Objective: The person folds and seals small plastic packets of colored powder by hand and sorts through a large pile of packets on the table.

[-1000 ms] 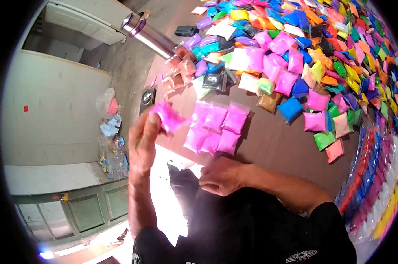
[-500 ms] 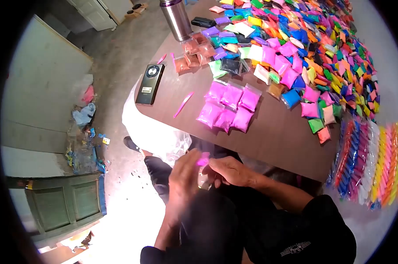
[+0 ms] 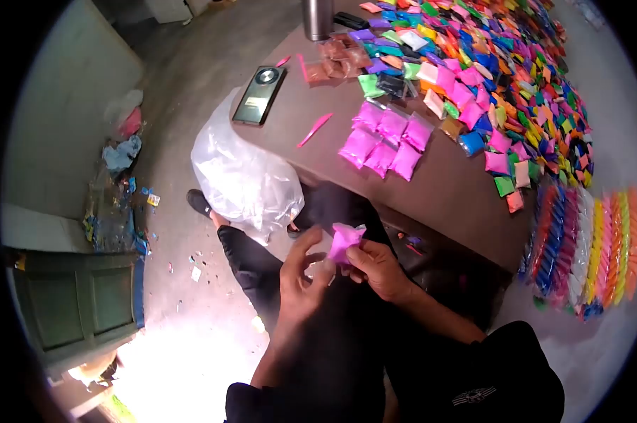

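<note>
A small pink packet, like a clear pouch filled with something soft, is pinched in my right hand above my lap. My left hand is just left of it, fingers curled but apart and slightly blurred; whether a fingertip touches the packet I cannot tell. On the table beyond lie several similar pink packets in two rows. A pink plastic knife-shaped tool rests left of them.
Brown packets, a phone and a steel flask stand or lie on the table. A heap of coloured packets covers its far right. Long coloured bundles are at right; a white plastic bag hangs at the left edge.
The pink packet now shows more fully, raised in my right hand. My left hand's fingers have spread away from it. The view has shifted, with the table higher in the picture.
</note>
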### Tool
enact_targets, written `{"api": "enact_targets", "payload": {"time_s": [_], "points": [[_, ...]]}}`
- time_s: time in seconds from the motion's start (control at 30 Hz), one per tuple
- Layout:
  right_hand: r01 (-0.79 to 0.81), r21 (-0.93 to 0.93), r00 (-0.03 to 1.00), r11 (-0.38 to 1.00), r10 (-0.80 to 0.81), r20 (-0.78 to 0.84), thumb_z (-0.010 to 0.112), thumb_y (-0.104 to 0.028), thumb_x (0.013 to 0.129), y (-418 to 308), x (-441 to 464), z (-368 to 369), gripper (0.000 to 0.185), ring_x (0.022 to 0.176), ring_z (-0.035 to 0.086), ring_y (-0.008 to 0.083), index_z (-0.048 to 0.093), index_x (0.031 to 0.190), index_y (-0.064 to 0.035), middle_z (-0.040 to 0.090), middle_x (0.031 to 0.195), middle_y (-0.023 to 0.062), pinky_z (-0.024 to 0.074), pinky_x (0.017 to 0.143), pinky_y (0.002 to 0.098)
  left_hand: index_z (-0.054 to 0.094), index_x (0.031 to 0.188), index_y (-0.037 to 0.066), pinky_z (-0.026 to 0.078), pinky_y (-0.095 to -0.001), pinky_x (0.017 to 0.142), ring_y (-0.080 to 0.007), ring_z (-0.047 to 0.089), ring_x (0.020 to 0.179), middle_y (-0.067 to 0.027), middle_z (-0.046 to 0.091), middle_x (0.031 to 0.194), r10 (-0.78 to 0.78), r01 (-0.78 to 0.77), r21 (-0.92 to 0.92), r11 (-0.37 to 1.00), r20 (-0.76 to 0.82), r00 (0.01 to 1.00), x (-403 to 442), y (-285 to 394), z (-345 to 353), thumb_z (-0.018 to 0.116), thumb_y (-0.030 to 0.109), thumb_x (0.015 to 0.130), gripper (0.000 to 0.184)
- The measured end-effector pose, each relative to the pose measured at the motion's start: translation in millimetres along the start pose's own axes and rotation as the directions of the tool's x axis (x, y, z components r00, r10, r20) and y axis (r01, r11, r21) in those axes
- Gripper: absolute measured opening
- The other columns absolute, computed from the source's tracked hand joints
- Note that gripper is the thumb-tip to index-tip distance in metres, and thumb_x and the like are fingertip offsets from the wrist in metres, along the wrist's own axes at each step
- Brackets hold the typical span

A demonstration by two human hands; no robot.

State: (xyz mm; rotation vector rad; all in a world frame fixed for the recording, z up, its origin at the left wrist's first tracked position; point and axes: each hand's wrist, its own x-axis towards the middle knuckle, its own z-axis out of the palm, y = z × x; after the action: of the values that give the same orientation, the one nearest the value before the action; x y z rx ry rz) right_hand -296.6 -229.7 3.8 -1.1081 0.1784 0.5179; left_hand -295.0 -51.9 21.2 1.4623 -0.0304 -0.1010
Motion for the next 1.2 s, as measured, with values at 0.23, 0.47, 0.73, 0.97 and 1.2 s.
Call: {"api": "enact_targets", "payload": {"time_s": [0.23, 0.47, 0.73, 0.97, 1.2], "points": [[0.23, -0.239, 0.973, 0.943, -0.226, 0.041, 0.062, -0.007, 0.097, -4, -1, 30, 0.016, 0.078, 0.056, 0.0032, 0.062, 0.112, -0.0008, 0.062, 0.09, -0.0016, 0.0473, 0.066, 0.0219, 0.063, 0.124, -0.002, 0.054, -0.0294, 0.077, -0.0141, 0.067, 0.085, -0.0099, 0.071, 0.101, -0.117, 0.119, 0.054, 0.991, -0.043, 0.992, -13, -14, -9, 0.072, 0.024, 0.094, 0.04], [0.32, -0.58, 0.945, 0.75, -0.3, 0.133, 0.063, -0.009, 0.096, -9, -4, 33, 0.018, 0.082, 0.06, 0.0061, 0.061, 0.11, 0.0017, 0.065, 0.093, 0.0037, 0.0507, 0.071, 0.024, 0.069, 0.111, -0.001, 0.051, -0.0227, 0.072, -0.0084, 0.064, 0.079, -0.0043, 0.072, 0.091, -0.107, 0.083, -0.209, 0.974, -0.104, 0.989, -28, -28, -17, 0.072, 0.013, 0.094, 0.023], [0.232, -0.246, 0.972, 0.941, -0.234, 0.02, 0.064, -0.007, 0.095, 10, 0, 39, 0.016, 0.081, 0.061, 0.0062, 0.062, 0.107, 0.0028, 0.066, 0.091, 0.0036, 0.0504, 0.07, 0.0239, 0.068, 0.107, -0.001, 0.05, -0.0221, 0.072, -0.0084, 0.063, 0.078, -0.0038, 0.071, 0.088, -0.117, 0.099, -0.231, 0.968, -0.068, 0.991, -39, -33, -23, 0.07, 0.01, 0.095, 0.017], [0.294, -0.41, 0.955, 0.864, -0.277, 0.103, 0.066, -0.007, 0.095, 23, 2, 30, 0.013, 0.075, 0.052, 0.0017, 0.063, 0.106, 0.0003, 0.06, 0.086, -0.0022, 0.0429, 0.064, 0.0189, 0.068, 0.104, -0.001, 0.049, -0.0207, 0.069, -0.0064, 0.061, 0.075, -0.0018, 0.07, 0.085, -0.168, 0.141, -0.25, 0.958, -0.091, 0.981, -36, -30, -23, 0.068, 0.012, 0.097, 0.015], [0.193, -0.286, 0.981, 0.939, -0.191, 0.036, 0.068, -0.008, 0.093, 26, 7, 44, 0.014, 0.078, 0.058, 0.0037, 0.066, 0.104, 0.0006, 0.065, 0.09, -0.0002, 0.047, 0.068, 0.0199, 0.068, 0.1, 0.0, 0.05, -0.0207, 0.07, -0.0064, 0.061, 0.075, -0.0019, 0.07, 0.085, -0.128, 0.084, -0.237, 0.968, -0.175, 0.976, -38, -33, -28, 0.067, 0.013, 0.097, 0.013]]}}
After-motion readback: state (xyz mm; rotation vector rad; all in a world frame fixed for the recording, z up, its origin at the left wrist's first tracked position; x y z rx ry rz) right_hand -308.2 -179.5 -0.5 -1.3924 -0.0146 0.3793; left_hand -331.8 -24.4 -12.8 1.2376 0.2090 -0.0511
